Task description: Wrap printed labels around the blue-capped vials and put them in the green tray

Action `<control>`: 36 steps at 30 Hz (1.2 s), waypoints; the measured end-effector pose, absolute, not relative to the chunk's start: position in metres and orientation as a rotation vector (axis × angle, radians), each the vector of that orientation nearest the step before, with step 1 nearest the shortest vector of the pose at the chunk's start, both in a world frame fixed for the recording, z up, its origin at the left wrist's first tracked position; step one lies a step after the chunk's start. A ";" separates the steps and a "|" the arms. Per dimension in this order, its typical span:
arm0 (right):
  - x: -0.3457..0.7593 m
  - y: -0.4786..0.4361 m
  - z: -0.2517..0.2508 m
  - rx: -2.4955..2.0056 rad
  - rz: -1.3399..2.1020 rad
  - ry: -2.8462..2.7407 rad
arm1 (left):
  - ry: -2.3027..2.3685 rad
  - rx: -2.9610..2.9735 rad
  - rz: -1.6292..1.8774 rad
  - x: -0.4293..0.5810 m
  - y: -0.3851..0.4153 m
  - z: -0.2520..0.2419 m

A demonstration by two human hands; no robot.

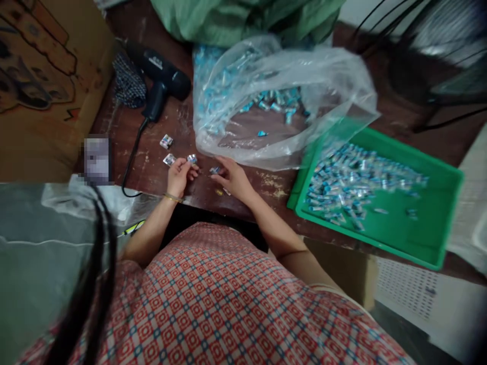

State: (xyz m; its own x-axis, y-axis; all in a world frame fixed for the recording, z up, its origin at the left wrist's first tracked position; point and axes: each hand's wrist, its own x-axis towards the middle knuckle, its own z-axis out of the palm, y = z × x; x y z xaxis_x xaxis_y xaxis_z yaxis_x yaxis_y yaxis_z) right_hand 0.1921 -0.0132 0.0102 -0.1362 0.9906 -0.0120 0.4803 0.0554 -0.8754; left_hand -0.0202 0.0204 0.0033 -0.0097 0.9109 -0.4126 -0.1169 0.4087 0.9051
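Observation:
My left hand (180,176) is closed in a pinch on a small shiny pack (191,159), silver with coloured print, just above the table's front edge. Two similar packs lie beside and behind it, one near my fingers (169,159) and one farther back (166,141). My right hand (235,181) is curled, thumb and fingertips around a small silver-blue piece (215,171); its exact kind is too blurred to tell. Another little light piece (227,191) lies under that hand.
A clear plastic bag (342,76) holds many blue-silver pieces behind my hands. At right, a green tray (429,238) contains several small silver-blue cylinders. A black hair dryer (155,96) with a cord lies at left, by a printed cardboard box (49,132). Green cloth (243,20) lies at the back.

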 end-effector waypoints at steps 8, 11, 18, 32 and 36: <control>0.349 0.113 0.024 -2.019 0.375 -1.364 | 1.190 0.758 0.830 -0.007 0.012 0.015; 0.392 0.145 0.018 -2.383 0.273 -1.240 | 1.161 0.811 0.788 -0.005 0.013 0.021; 0.369 0.128 0.006 -2.087 0.609 -1.256 | 1.184 1.040 0.734 0.000 0.017 0.033; 0.225 -0.002 0.082 -1.167 1.336 -1.242 | 1.152 1.176 0.774 0.014 0.010 0.064; 0.235 -0.004 0.089 -1.217 1.221 -1.424 | 1.103 1.181 0.724 0.015 0.005 0.065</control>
